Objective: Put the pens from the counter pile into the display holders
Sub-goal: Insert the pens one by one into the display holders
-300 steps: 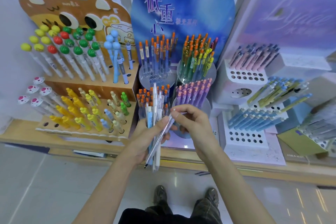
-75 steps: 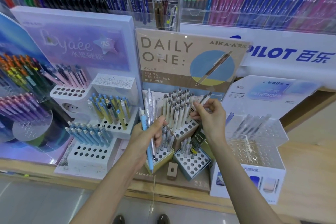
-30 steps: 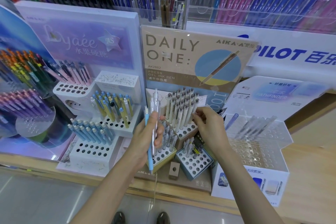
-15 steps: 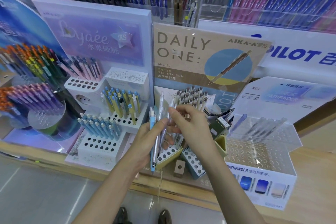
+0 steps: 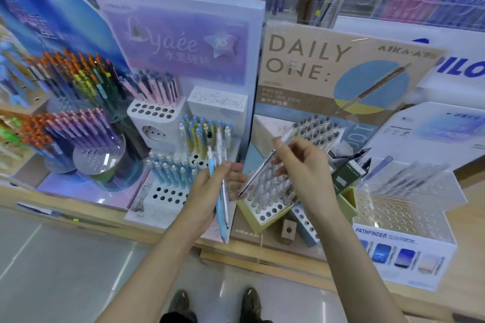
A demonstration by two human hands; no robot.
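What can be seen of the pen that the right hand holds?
The pen is slim, with a pale grey body that looks like plastic and a dark tip. It is tilted, tip down and left, over the holder of grey pens. The right hand pinches its upper part.

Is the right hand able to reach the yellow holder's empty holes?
Probably yes. The right hand, pinching a grey pen, hovers just over the yellow holder, whose front holes look open. The left hand and its pens sit to the left, out of the way.
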